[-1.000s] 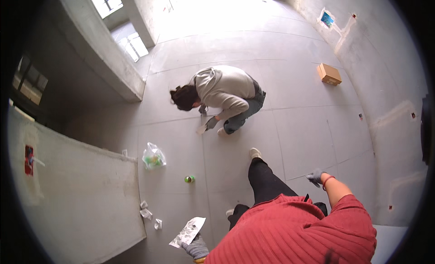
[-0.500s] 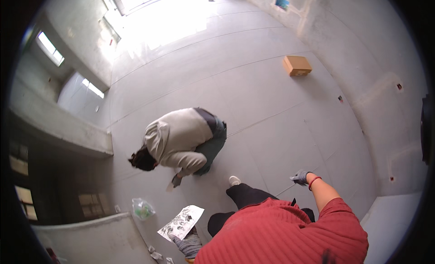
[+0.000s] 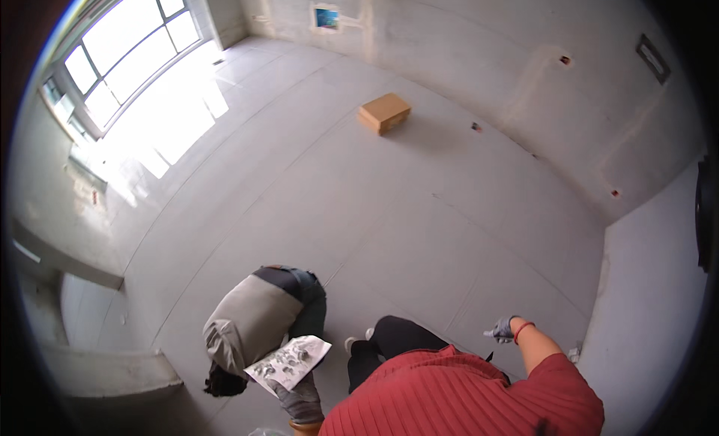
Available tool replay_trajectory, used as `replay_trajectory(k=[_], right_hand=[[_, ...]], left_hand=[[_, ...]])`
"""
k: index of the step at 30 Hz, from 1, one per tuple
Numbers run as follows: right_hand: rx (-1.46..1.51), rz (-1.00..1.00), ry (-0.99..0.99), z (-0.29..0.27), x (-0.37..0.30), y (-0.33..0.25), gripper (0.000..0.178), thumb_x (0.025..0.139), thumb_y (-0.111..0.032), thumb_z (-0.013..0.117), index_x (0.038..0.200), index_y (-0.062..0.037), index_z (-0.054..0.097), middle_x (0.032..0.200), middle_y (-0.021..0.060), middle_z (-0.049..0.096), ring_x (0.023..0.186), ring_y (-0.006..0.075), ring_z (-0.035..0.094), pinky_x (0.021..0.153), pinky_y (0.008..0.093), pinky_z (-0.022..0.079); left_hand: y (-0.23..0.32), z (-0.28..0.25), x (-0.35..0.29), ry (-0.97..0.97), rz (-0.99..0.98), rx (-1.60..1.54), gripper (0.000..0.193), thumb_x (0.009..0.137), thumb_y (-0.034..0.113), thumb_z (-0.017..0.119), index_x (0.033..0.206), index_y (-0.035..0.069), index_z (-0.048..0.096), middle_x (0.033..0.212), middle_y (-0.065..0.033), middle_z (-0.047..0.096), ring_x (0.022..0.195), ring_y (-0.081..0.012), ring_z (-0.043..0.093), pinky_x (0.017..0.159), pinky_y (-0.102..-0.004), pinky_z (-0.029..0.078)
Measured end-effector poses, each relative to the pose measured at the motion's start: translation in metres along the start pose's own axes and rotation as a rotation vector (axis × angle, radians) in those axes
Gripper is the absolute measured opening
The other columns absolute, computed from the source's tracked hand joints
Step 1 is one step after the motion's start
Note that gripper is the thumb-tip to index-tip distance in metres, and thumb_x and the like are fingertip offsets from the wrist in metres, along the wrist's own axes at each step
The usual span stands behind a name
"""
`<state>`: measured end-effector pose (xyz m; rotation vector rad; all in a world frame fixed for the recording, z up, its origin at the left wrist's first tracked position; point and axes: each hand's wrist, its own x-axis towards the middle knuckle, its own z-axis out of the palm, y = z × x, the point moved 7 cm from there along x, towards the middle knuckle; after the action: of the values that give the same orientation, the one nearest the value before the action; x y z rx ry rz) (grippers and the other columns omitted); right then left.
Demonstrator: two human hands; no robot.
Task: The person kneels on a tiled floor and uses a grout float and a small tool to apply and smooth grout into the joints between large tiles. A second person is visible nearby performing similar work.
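Note:
My left hand, in a grey glove, grips the near edge of a white sheet. Dark grey and black blotches cover the sheet's middle; I cannot tell whether they are loose bits or a pattern. My right hand, also gloved in grey, is held out to the right above the floor. Its fingers are drawn together, and whatever they may hold is too small to make out. Beyond the sheet a co-worker in a beige top bends low, both hands hidden from me.
Grey floor with thin seam lines spreads ahead. A cardboard box sits near the far wall, which has small outlet openings. Bright windows stand at the far left. A low ledge juts in at the left.
My view has swung to the right, so the box and co-worker appear further left. The sheet stays in my left hand, now overlapping the co-worker in view. A clear plastic bag has left view.

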<state>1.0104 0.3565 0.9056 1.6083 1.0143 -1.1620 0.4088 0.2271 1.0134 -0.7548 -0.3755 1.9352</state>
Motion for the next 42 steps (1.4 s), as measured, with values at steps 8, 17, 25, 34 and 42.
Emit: replay_trajectory(k=[8,17,25,34,42], right_hand=[[0.233,0.215,-0.125,0.058,0.06,0.13,0.049,0.088,-0.056,0.052,0.092,-0.0105,0.068,0.087,0.0022,0.067,0.078,0.0183,0.059,0.078,0.0414,0.046],[-0.026,0.095,0.002,-0.249,0.103,0.18,0.07,0.086,-0.069,0.039,0.099,-0.0073,0.069,0.102,0.0076,0.068,0.094,0.0241,0.061,0.091,0.0396,0.044],[-0.31,-0.345,0.305,-0.597,0.074,0.001,0.066,0.083,-0.068,0.045,0.091,-0.0067,0.067,0.088,0.0092,0.067,0.084,0.0259,0.061,0.082,0.0373,0.046],[-0.647,-0.705,0.278,-0.736,0.043,-0.242,0.042,0.085,-0.044,0.053,0.089,-0.0047,0.068,0.076,0.0162,0.066,0.073,0.032,0.063,0.071,0.0423,0.048],[-0.69,-0.573,0.172,-0.75,0.112,-0.354,0.044,0.085,-0.043,0.057,0.097,-0.0021,0.068,0.085,0.0186,0.068,0.078,0.0326,0.064,0.074,0.0409,0.049]], left_hand=[[-0.102,-0.018,0.105,0.213,-0.24,-0.321,0.069,0.095,0.057,0.03,0.147,0.013,0.024,0.151,-0.0103,0.028,0.138,-0.0324,0.025,0.115,-0.0488,0.015],[-0.301,-0.132,0.303,0.179,-0.012,0.516,0.074,0.093,0.06,0.032,0.146,0.008,0.026,0.151,-0.015,0.026,0.138,-0.0346,0.025,0.116,-0.0479,0.018],[-0.361,-0.172,0.377,0.155,0.343,0.726,0.072,0.092,0.059,0.036,0.14,0.006,0.034,0.142,-0.0176,0.038,0.131,-0.0373,0.036,0.11,-0.0521,0.029],[-0.369,-0.222,0.479,0.038,0.489,0.689,0.068,0.095,0.054,0.037,0.144,0.007,0.028,0.145,-0.0161,0.035,0.131,-0.0358,0.037,0.111,-0.047,0.03],[-0.32,-0.301,0.517,0.286,0.718,0.428,0.068,0.092,0.055,0.043,0.143,0.011,0.031,0.144,-0.0107,0.038,0.128,-0.0316,0.04,0.104,-0.0471,0.039]])
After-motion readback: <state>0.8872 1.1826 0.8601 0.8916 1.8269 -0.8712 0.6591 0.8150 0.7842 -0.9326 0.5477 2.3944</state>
